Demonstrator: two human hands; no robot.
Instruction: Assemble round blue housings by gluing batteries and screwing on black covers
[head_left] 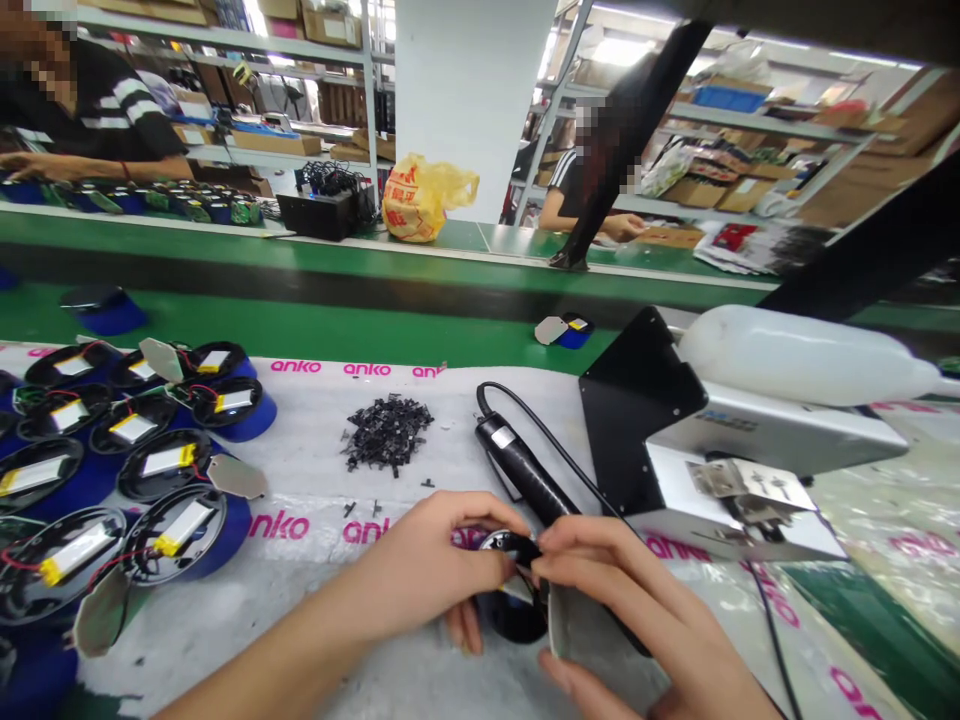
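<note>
Low in the middle of the head view, my left hand [442, 560] is closed around a round black housing [517, 615], its thumb pressed on the near rim. My right hand [637, 610] meets it from the right. The fingertips pinch at the housing's edge, and a pale circuit board [581, 635] sits between these fingers and the thumb. What the fingertips touch inside the housing is partly hidden. Beyond my hands lies a black corded handheld tool [521, 465]. A heap of small black plastic pieces [388, 432] is left of the tool, with several loose ones nearer.
Several blue housings [191, 535] with batteries, wires and boards stand at left. At right is a metal machine [750, 470] with a white plastic bottle [795, 355] on top. One housing [574, 330] sits on the green belt [337, 320]. Two people work across it, near a yellow bag [420, 200].
</note>
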